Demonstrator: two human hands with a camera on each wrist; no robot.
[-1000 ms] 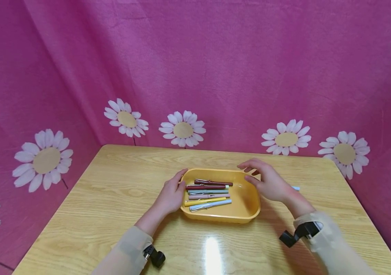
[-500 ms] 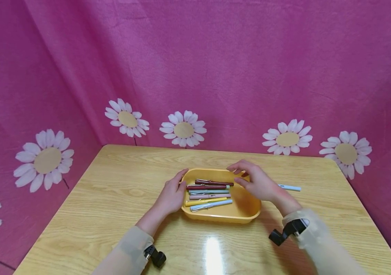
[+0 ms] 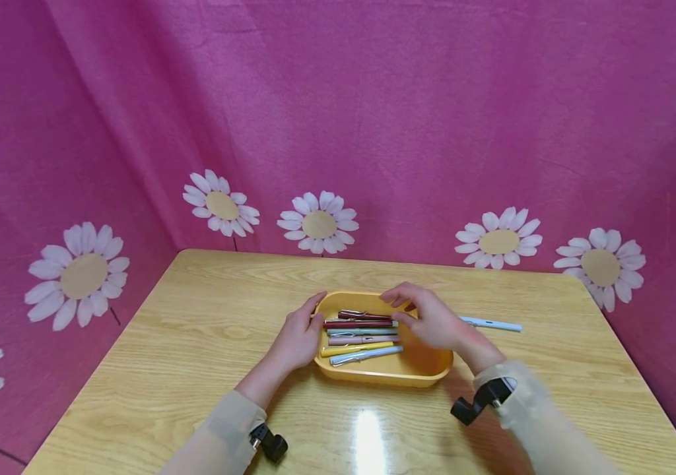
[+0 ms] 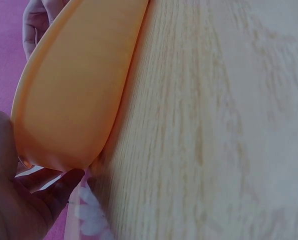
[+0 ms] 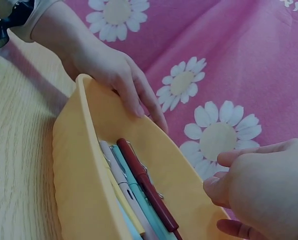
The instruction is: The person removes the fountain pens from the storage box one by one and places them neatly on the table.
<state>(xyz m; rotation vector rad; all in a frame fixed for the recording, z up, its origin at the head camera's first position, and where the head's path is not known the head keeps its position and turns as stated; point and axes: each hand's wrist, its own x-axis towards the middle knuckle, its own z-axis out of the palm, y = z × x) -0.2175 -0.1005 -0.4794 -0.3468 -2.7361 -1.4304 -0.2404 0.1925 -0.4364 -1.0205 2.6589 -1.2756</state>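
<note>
A yellow plastic tray point(image 3: 373, 377) stands on the table, holding several clip pens side by side. From the back come two dark red pens point(image 3: 357, 324), a teal pen point(image 3: 358, 332), a pale mauve pen point(image 3: 352, 340), a yellow pen point(image 3: 350, 350) and a light blue pen point(image 3: 370, 354). My left hand point(image 3: 296, 338) grips the tray's left end, thumb at the rim and fingers outside the wall, as the left wrist view shows. Over the tray's right half, my right hand point(image 3: 433, 320) hovers with loosely bent fingers and nothing in them, fingertips close to the dark red pens' right ends.
Another light blue pen point(image 3: 495, 324) lies on the wooden table point(image 3: 225, 297), right of the tray beyond my right hand. A pink curtain point(image 3: 373, 132) with white daisies hangs behind the table and along its sides.
My right hand has moved left from the tray's right rim to over the pens, uncovering the light blue pen on the table. My left hand and the tray keep their place.
</note>
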